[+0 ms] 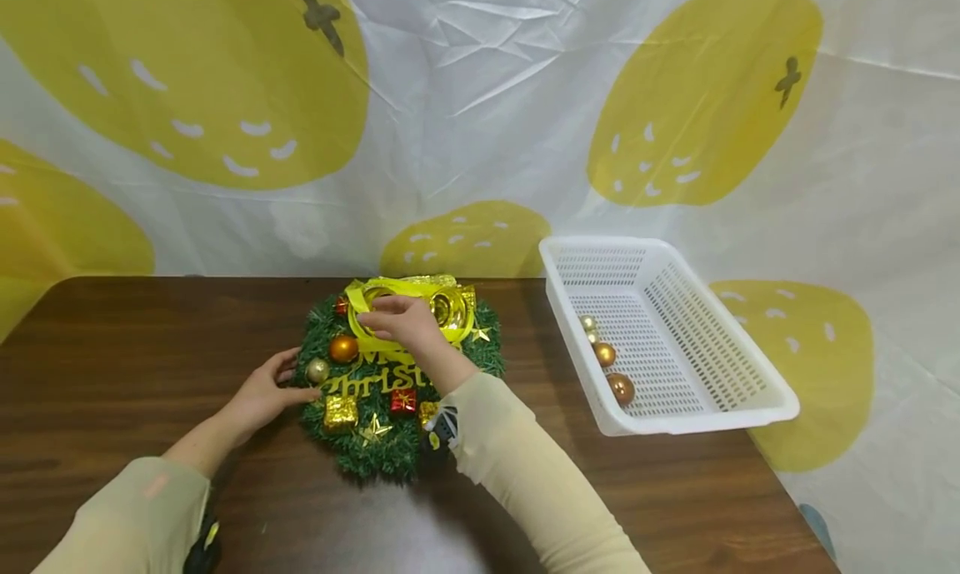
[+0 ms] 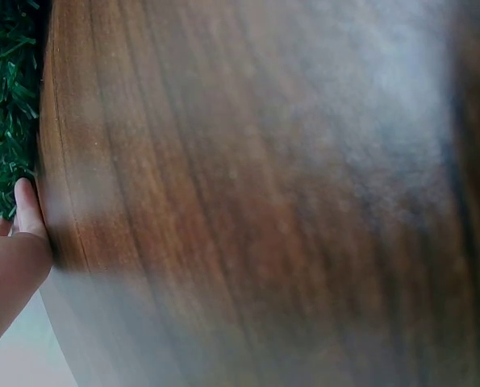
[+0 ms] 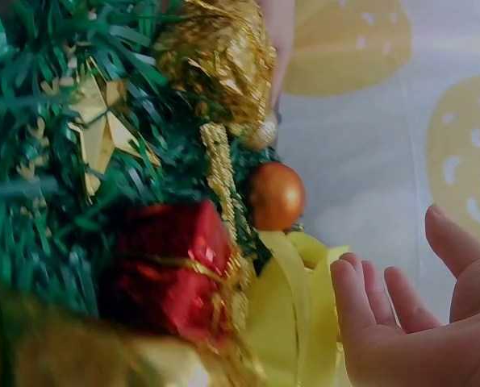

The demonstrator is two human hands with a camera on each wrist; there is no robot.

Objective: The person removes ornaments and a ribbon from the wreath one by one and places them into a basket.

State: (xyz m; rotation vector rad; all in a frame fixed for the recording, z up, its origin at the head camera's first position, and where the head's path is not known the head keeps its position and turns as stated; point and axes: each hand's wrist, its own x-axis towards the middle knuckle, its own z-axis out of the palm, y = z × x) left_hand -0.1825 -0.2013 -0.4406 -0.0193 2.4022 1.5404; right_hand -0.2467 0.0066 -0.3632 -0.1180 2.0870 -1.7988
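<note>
Right hand (image 1: 407, 320) loose and holding nothing, the person reaches to the yellow ribbon (image 1: 452, 335) on the green wreath (image 1: 360, 403), which is on the brown table (image 1: 135, 374). The left hand (image 1: 264, 395) rests, fingers spread, at the wreath's left edge. If a finger snags the ribbon, it could go crooked; a hard push could slide the wreath. The right wrist view shows the thumb well apart, but touching is hard to tell. Only the head view shows the white basket (image 1: 738, 336) with shiny balls (image 1: 604, 355).
</note>
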